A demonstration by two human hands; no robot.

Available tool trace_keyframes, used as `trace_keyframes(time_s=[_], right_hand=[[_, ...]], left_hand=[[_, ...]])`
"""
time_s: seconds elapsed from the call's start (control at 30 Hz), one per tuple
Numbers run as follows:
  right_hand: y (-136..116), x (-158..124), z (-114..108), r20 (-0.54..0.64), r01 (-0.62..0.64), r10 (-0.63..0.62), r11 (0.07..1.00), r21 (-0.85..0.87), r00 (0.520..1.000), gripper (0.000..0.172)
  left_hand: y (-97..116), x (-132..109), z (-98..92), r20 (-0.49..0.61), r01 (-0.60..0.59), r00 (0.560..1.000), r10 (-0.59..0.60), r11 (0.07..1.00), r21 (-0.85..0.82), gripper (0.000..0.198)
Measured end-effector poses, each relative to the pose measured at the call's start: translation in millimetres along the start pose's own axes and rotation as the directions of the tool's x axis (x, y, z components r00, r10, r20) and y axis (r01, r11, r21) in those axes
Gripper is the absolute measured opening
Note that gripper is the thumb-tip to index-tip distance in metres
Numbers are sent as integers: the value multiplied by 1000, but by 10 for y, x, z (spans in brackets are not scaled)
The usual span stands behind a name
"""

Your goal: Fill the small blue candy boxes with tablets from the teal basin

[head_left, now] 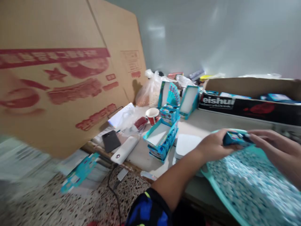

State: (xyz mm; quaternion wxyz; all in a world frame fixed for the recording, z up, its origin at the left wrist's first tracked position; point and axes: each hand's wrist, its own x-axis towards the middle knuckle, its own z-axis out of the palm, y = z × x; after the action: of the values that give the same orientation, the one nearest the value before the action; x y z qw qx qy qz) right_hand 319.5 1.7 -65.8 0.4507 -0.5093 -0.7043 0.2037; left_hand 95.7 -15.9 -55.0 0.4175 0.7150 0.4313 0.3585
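Above the right side of the table, my left hand (215, 145) is closed around a small blue printed box (235, 137), held by its near end. My right hand (276, 149) meets the box's other end with its fingertips, pressed together there; fine detail is blurred. Beneath both hands is a turquoise basin (219, 196) filled with many small, pale blue and white wrapped pieces (251, 185). Left of my forearm lies a white flat device (188, 145). Beside it, stacked blue display trays (160, 133) carry small blue boxes (168, 114) at their far end.
A large cardboard sheet or box (70, 31) rises at left. A black-fronted carton (240, 108) holds blue packs at the back right. Near the front edge lie a dark phone (111, 141) and white device (125, 150); behind stands a paper cup (152, 116). A cable (115, 194) hangs below.
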Motion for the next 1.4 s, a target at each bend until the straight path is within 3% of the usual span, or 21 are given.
trace_keyframes(time_s=[0.03,0.1,0.2,0.47,0.73,0.93,1.27,1.4], right_hand=[[-110,7,10,45,-51,48,997,56,998,36],[-251,42,45,16,-65,63,989,135,998,46],[-287,107,89,14,-92,91,984,152,996,51],[-239,169,102,-17,-140,146,968,209,989,34],[-251,219,104,-83,-80,102,968,238,991,26],[-274,225,72,-90,-97,123,964,246,988,26],[-343,202,67,-37,-8,16,980,198,999,19],[-302,213,48,-82,-36,55,977,212,995,19]], left_hand=[[-16,16,7,-17,-30,999,30,1000,0,63],[-41,53,11,-48,-76,996,76,997,-12,58],[-57,113,-12,-61,-122,991,120,992,-26,51],[-3,160,-57,-35,-146,989,147,989,9,42],[-12,198,-52,-79,-128,988,131,991,34,46],[-3,201,-55,-112,-97,989,98,995,14,44],[-11,202,-50,-99,-119,988,119,993,5,44],[-7,196,-49,-124,-110,987,106,994,-25,45]])
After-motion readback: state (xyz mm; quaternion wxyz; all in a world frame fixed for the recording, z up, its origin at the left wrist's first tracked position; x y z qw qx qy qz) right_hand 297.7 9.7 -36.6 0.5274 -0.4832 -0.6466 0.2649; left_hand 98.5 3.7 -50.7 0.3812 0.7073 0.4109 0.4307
